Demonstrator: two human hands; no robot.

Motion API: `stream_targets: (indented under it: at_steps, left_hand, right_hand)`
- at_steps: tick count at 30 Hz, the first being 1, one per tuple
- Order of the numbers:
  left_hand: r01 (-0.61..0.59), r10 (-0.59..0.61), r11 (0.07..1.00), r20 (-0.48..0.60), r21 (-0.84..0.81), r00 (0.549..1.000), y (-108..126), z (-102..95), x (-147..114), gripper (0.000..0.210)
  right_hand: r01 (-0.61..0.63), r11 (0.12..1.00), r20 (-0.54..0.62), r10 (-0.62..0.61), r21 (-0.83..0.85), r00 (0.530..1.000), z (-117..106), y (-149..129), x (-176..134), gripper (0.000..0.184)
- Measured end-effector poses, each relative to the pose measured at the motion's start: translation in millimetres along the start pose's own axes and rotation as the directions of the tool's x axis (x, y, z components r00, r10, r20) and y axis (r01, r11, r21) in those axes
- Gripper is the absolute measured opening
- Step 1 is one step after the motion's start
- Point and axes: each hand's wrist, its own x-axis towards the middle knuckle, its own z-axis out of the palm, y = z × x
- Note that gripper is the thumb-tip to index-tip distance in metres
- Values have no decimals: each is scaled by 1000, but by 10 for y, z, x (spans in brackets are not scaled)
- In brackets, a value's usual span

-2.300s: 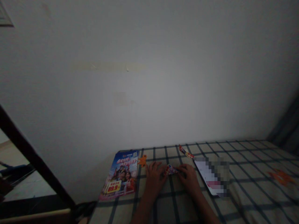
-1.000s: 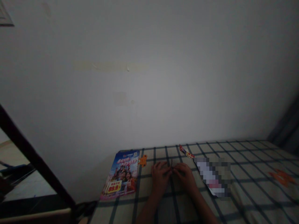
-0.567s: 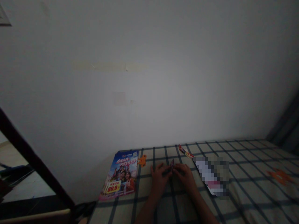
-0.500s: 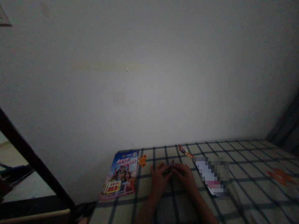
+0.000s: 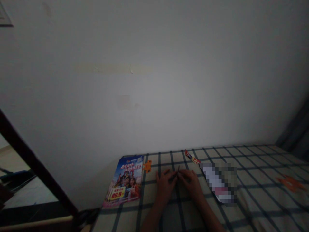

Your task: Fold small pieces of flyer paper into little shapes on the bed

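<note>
My left hand [image 5: 166,181] and my right hand [image 5: 189,181] meet over the checked cloth, fingertips pinched together. Between them stands a small, thin piece of folded paper [image 5: 178,168], seen nearly edge-on as a dark sliver; the fingers hide most of it. Left of my left hand lies a stack of printed flyers [image 5: 126,180], blue at the top and pink at the bottom. To the right of my right hand, a narrow printed paper strip [image 5: 192,157] lies on the cloth, its near end meeting a pale, pixelated sheet [image 5: 213,180].
The checked cloth [image 5: 253,161] covers the surface up to the plain wall [image 5: 169,96]. Orange cartoon figures mark the cloth, one [image 5: 291,182] at the right. A dark slanted bar [image 5: 31,161] stands at the left, and a dark curtain [image 5: 295,124] hangs at the far right.
The piece of paper has turned in my fingers, from showing a narrow purplish face to almost edge-on. Both hands stay in nearly the same place.
</note>
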Motion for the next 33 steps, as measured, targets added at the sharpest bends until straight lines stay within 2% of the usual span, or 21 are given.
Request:
stream_targets:
  at_steps: [5, 15, 20, 26, 33]
  left_hand:
    - [-8, 8, 1000, -3, -23, 1000, -13, 4, 1, 30]
    - [0, 0, 999, -10, -35, 1000, -21, 15, 5, 25]
    - [5, -6, 999, -23, -35, 1000, -3, 11, 4, 24]
    - [-21, 17, 998, -90, -51, 996, -92, 70, 36, 25]
    - [-118, 100, 990, -217, -72, 971, -214, 102, 64, 25]
  right_hand:
    - [-21, 1000, 11, 21, 6, 1000, -3, 21, 4, 36]
    - [17, 1000, 3, -17, -11, 1000, 17, 71, 15, 30]
    - [29, 999, -39, -30, -19, 999, 39, 84, 2, 32]
    - [25, 999, -71, -26, -22, 997, 49, 155, 1, 37]
    - [34, 999, -107, -37, -24, 994, 40, 163, 2, 42]
